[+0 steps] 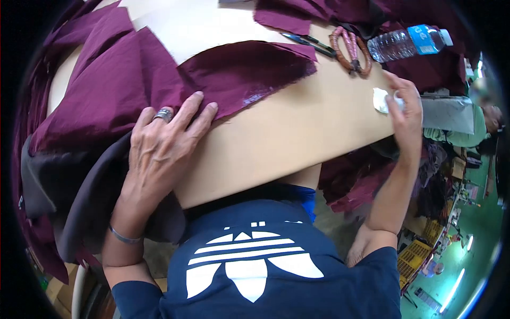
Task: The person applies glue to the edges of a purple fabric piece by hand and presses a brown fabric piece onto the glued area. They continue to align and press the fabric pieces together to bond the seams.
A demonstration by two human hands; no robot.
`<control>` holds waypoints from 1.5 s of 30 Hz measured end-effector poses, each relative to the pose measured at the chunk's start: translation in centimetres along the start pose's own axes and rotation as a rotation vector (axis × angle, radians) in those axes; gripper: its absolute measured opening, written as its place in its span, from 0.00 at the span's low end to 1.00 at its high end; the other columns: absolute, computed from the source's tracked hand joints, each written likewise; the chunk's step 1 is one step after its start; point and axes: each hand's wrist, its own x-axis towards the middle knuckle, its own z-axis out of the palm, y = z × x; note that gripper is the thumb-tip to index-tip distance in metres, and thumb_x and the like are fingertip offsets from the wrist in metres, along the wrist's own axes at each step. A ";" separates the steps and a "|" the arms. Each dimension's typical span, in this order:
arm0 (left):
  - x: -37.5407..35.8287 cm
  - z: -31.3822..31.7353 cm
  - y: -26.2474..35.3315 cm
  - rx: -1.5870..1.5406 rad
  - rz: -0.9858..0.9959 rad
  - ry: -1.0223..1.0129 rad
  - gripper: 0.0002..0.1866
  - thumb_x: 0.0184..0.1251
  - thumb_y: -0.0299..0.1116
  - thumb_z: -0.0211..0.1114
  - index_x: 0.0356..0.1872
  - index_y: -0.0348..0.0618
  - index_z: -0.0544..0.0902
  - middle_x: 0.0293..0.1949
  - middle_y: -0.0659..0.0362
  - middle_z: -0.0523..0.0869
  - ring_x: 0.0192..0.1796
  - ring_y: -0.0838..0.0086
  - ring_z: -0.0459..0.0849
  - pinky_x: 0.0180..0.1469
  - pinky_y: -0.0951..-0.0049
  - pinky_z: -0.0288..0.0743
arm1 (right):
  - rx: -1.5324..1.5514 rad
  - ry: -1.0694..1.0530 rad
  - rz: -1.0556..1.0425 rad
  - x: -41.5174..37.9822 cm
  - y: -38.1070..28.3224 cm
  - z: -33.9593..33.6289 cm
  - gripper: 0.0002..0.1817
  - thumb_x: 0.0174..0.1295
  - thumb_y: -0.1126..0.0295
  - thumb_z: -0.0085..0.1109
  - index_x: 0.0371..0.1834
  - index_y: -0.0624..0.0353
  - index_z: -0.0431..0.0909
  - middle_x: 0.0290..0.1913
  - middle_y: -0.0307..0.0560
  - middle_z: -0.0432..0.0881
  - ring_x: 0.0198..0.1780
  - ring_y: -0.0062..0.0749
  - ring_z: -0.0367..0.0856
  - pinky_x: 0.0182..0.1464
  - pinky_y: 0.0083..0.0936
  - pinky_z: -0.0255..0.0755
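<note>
My left hand (167, 135) lies on the maroon cloth (122, 90), fingers stretched out over its near edge, with a ring on one finger. A curved flap of the same cloth (244, 72) spreads to the right of the fingertips, its cut edge showing pale marks. At the right end of the table, my right hand (406, 109) is curled, thumb and fingers around a small white thing (399, 102) whose kind I cannot tell. Just left of that thumb is a flat white piece (380, 100) on the tabletop.
Scissors (350, 50) with wrapped handles lie at the back right, beside a pen-like tool (308, 42) and a water bottle (409, 42) on its side. Dark grey cloth (101, 196) hangs at the left. The tan table's (276, 138) front edge runs close to my body. Another person (478, 125) is at far right.
</note>
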 end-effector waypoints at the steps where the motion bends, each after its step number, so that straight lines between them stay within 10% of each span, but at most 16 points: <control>1: 0.2 -0.2 0.0 0.004 0.002 -0.006 0.28 0.51 0.21 0.56 0.56 0.56 0.78 0.56 0.61 0.78 0.33 0.72 0.80 0.39 0.70 0.70 | -0.152 0.033 0.007 -0.3 2.5 -1.8 0.19 0.53 0.76 0.56 0.51 0.58 0.78 0.50 0.48 0.76 0.53 0.38 0.75 0.56 0.29 0.65; 5: 0.9 -0.2 -0.1 0.017 0.007 -0.027 0.30 0.49 0.19 0.55 0.57 0.57 0.77 0.58 0.63 0.76 0.34 0.71 0.80 0.40 0.69 0.71 | -0.466 -0.093 0.218 -1.7 9.9 -6.5 0.29 0.45 0.55 0.67 0.52 0.53 0.77 0.61 0.53 0.70 0.63 0.49 0.66 0.64 0.38 0.59; 9: 1.1 -0.2 -0.1 -0.001 -0.005 -0.041 0.31 0.48 0.17 0.53 0.57 0.57 0.77 0.57 0.62 0.76 0.33 0.71 0.79 0.40 0.70 0.71 | -0.530 -0.270 0.336 -2.3 12.4 -7.1 0.33 0.39 0.53 0.69 0.53 0.51 0.78 0.71 0.56 0.56 0.72 0.52 0.52 0.70 0.39 0.50; 21: 1.1 -0.3 -0.2 -0.021 -0.001 -0.026 0.30 0.49 0.17 0.53 0.56 0.54 0.78 0.57 0.61 0.77 0.34 0.70 0.80 0.40 0.71 0.70 | -0.408 -0.140 0.240 -2.6 11.7 -7.5 0.25 0.38 0.60 0.69 0.41 0.56 0.73 0.71 0.60 0.56 0.71 0.55 0.55 0.69 0.39 0.52; 28: 0.9 0.2 -0.6 -0.055 0.025 0.014 0.28 0.50 0.18 0.55 0.55 0.52 0.78 0.57 0.59 0.78 0.34 0.70 0.82 0.40 0.71 0.70 | -0.717 -0.166 0.117 -3.7 4.7 -5.6 0.16 0.43 0.67 0.66 0.36 0.57 0.75 0.65 0.52 0.67 0.66 0.52 0.62 0.62 0.42 0.61; 33: 0.8 -0.1 -0.5 -0.041 0.042 0.025 0.16 0.57 0.27 0.56 0.49 0.46 0.78 0.54 0.57 0.78 0.27 0.75 0.81 0.42 0.71 0.71 | -0.075 -0.131 -0.134 -3.3 -6.6 3.2 0.25 0.45 0.79 0.56 0.51 0.48 0.79 0.43 0.44 0.75 0.44 0.38 0.72 0.50 0.37 0.60; 40: 0.5 0.4 -0.6 -0.006 0.042 0.042 0.21 0.57 0.25 0.54 0.53 0.51 0.79 0.58 0.59 0.77 0.26 0.74 0.79 0.41 0.73 0.71 | 0.387 -0.298 -0.197 -1.9 -11.7 10.8 0.30 0.44 0.82 0.47 0.55 0.48 0.77 0.40 0.43 0.74 0.43 0.37 0.71 0.47 0.36 0.58; 45: 0.5 -0.2 -0.4 -0.015 0.022 -0.045 0.20 0.57 0.26 0.54 0.53 0.51 0.79 0.57 0.61 0.76 0.29 0.74 0.79 0.42 0.72 0.71 | -0.147 -0.182 -0.301 -2.5 -13.2 11.5 0.26 0.50 0.79 0.49 0.56 0.56 0.75 0.39 0.43 0.74 0.44 0.34 0.72 0.50 0.37 0.58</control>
